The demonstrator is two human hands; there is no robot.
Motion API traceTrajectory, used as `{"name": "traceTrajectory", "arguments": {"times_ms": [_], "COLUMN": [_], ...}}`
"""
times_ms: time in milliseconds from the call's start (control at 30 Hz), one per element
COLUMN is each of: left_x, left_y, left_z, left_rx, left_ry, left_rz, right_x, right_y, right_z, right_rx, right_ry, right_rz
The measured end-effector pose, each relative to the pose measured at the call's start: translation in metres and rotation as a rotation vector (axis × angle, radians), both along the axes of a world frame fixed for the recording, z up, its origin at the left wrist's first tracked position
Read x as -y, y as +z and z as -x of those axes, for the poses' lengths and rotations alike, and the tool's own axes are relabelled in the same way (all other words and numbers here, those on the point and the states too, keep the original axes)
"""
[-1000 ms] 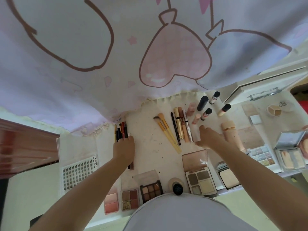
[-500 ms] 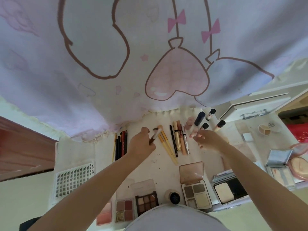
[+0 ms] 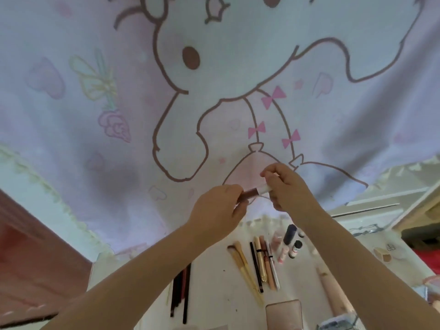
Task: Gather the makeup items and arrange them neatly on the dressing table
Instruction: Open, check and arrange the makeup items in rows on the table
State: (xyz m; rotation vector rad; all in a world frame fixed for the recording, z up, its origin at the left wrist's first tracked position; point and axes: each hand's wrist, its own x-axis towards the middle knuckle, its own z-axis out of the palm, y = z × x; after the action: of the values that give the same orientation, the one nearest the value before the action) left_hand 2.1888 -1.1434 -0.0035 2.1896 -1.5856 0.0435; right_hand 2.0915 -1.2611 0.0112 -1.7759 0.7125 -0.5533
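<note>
L hand (image 3: 215, 211) – R hand (image 3: 287, 186), gripping lip tube (image 3: 327, 192)

Bkgd: pale lilac curtain (image 3: 71, 144) w/ brown-outlined cartoon figure, pink bows, hearts; fills far/upper field. Cream frilled hem (image 3: 59, 201) runs diag. at left. Reddish-brown wood panel (image 3: 35, 270) near left. White cabinet (image 3: 371, 206) w/ metal handle at right. Red patch (image 3: 428, 260) at right edge, unidentifiable.
</note>
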Motion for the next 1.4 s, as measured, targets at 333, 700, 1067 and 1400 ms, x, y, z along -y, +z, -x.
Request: {"name": "traceTrajectory", "arguments": {"times_ms": [333,700,1067,1400], "left_x": [0.031,0.032,0.043,0.049], "left_y": [0.123,0.167,0.193,0.190], "left_z": [-0.036,-0.055,-0.056,-0.055], "left_rx": [0.337,-0.060,0.247,0.325], "left_ry": [-0.070,-0.181,-0.037,-0.026], "left_rz": [-0.029,0.088,0.289,0.388], "right_x": [0.018,0.050,0.046,0.046], "right_y": [0.103,0.145,0.172,0.156], "right_z": [-0.027,-0.015,-0.017,-0.019], "right_rx": [0.331,0.232,0.423,0.524], "right_ry": [-0.066,0.230,0.215,0.086], "right_rz": [0.128,0.265,0.192,0.347]}}
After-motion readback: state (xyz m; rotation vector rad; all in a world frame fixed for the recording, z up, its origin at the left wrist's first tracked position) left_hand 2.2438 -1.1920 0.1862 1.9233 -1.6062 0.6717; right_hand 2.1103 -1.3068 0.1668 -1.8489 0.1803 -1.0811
